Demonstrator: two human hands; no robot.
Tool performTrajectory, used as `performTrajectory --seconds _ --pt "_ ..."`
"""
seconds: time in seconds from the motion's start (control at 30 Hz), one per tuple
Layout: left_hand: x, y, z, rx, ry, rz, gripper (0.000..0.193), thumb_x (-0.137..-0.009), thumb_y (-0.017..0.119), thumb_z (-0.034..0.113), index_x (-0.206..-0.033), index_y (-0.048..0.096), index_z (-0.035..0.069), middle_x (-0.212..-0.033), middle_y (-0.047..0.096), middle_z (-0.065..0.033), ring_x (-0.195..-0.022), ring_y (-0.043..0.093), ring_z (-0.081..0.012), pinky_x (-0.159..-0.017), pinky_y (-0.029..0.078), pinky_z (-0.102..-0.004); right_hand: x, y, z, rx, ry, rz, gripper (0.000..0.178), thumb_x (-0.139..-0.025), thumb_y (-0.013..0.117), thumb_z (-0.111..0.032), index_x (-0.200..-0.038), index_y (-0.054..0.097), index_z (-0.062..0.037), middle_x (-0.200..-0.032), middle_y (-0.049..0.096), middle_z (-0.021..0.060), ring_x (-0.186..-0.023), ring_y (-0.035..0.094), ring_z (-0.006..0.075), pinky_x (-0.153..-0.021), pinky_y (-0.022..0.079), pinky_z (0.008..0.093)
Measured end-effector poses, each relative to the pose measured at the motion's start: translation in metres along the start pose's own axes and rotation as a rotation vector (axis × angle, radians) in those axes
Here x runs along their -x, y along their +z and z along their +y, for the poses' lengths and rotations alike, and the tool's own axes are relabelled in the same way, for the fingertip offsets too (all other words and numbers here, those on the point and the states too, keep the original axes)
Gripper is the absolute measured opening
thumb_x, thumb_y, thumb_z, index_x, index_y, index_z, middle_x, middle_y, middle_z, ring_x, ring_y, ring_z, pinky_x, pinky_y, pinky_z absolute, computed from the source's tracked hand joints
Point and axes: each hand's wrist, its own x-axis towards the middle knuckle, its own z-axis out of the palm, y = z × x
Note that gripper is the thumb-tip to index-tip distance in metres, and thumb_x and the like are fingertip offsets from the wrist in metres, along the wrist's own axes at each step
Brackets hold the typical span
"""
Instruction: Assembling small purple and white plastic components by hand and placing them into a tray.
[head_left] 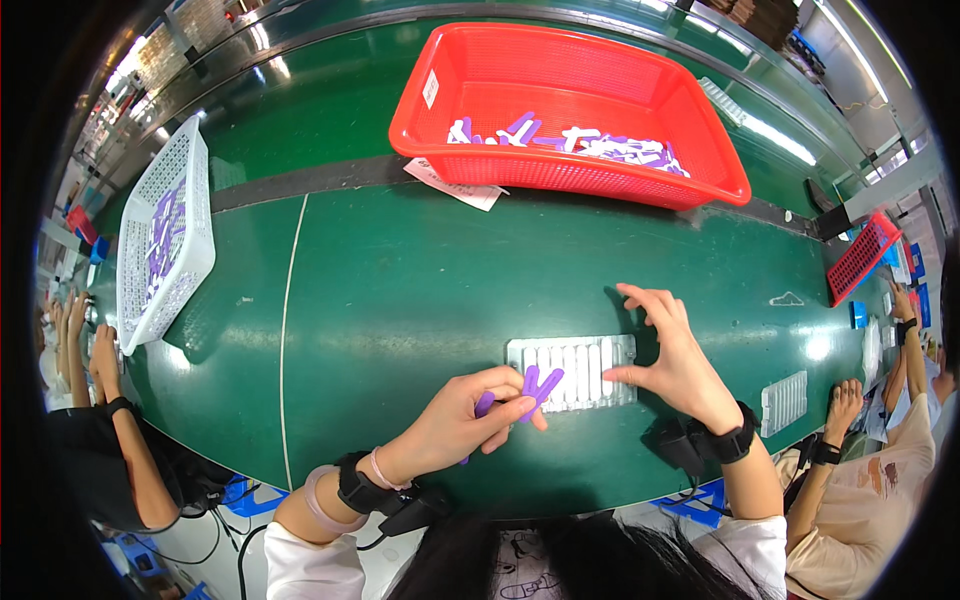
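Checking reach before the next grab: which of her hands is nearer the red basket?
Right. The right hand lies below the red basket; the left hand sits lower, farther off.

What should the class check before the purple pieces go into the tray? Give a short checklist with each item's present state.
1. Left hand grips purple pieces: ok.
2. Right hand steadies the tray at its right end: ok.
3. Tray lies flat on the green belt: ok.
4. Tray slots free: cannot tell.
5. Red basket holds more pieces: ok.
6. Pieces over the tray's left part: ok.
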Motion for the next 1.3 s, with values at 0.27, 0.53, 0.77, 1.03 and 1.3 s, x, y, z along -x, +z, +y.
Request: performTrajectory --seconds 0.27,0.53,0.77,1.03,1.3 --pt "-0.001 0.002 -0.002 -0.030 -0.002 0.006 0.010 -0.088 0.049 0.011 -0.089 0.053 0.001 -0.080 0.063 -0.0056 -0.045 0.039 -0.0032 -0.041 0.030 -0.0183 0.013 0.025 -0.028 -0.879 0.175 -0.154 0.020 -0.077 0.065 -0.004 -0.095 0.058 0.0029 -0.084 0.059 0.0042 -0.072 0.053 0.0078 -0.065 0.046 0.0212" --pt "-0.001 -0.001 -0.003 -0.017 -0.006 0.048 0.019 -0.090 0.045 0.014 -0.100 0.054 0.001 -0.075 0.058 -0.0031 -0.045 0.036 -0.0035 -0.042 0.030 -0.0177 0.019 0.000 -0.006 0.196 -0.449 0.258 0.013 -0.070 0.061 0.003 -0.081 0.057 0.0016 -0.088 0.060 0.0133 -0.078 0.059 0.0251 -0.067 0.050 0.0316" --pt "-0.002 -0.005 -0.005 0.036 -0.007 0.039 0.023 -0.091 0.043 0.015 -0.107 0.050 0.000 -0.077 0.059 -0.0040 -0.047 0.038 -0.0038 -0.046 0.033 -0.0183 0.044 0.009 -0.006 0.569 -0.571 0.139 0.027 -0.066 0.064 -0.007 -0.091 0.058 -0.0005 -0.089 0.060 0.0088 -0.083 0.053 0.0197 -0.069 0.042 0.0308" --pt "-0.002 -0.003 -0.004 0.037 -0.009 0.007 0.020 -0.091 0.043 0.014 -0.104 0.047 0.000 -0.081 0.061 -0.0058 -0.047 0.037 -0.0039 -0.046 0.033 -0.0181 0.027 -0.005 -0.006 0.391 -0.321 -0.132 0.083 -0.062 0.071 -0.015 -0.131 0.026 -0.0032 -0.127 0.035 0.0150 -0.117 0.032 0.0345 -0.094 0.032 0.0429" --pt "0.002 -0.002 0.002 0.024 -0.043 0.052 0.019 -0.089 0.047 0.017 -0.093 0.052 -0.001 -0.070 0.061 -0.0080 -0.041 0.032 -0.0028 -0.042 0.026 -0.0173 0.031 -0.060 0.041 0.356 -0.107 -0.094 0.089 -0.053 0.070 -0.005 -0.131 0.026 -0.0050 -0.119 0.048 0.0081 -0.118 0.032 0.0322 -0.101 0.027 0.0387"
